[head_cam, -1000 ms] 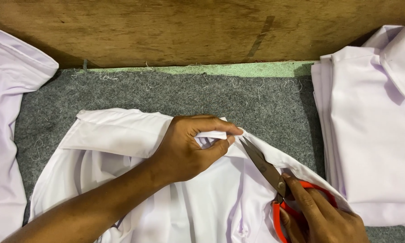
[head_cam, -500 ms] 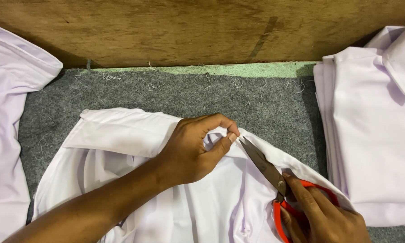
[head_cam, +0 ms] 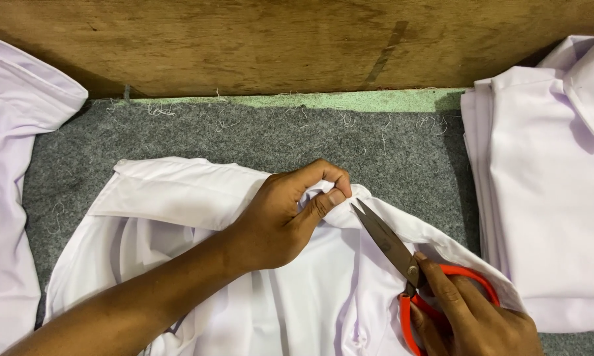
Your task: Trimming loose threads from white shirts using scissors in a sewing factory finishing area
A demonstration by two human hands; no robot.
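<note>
A pale lilac shirt [head_cam: 178, 198] lies spread on a grey felt mat [head_cam: 257, 135]. My left hand [head_cam: 290, 214] pinches a fold of its collar area between thumb and fingers. My right hand [head_cam: 472, 316] grips red-handled scissors [head_cam: 402, 260] at the lower right. The steel blades are closed and point up-left, their tip just beside my left thumb and the pinched fabric.
A stack of folded lilac shirts [head_cam: 547, 191] sits at the right. More lilac cloth [head_cam: 10, 165] lies at the left edge. A wooden board [head_cam: 277, 39] stands along the back, with a green strip [head_cam: 323, 100] and loose thread bits below it.
My left hand has curled tighter on the fabric, bunching it up. The scissors' tip has stayed close beside the pinched fold.
</note>
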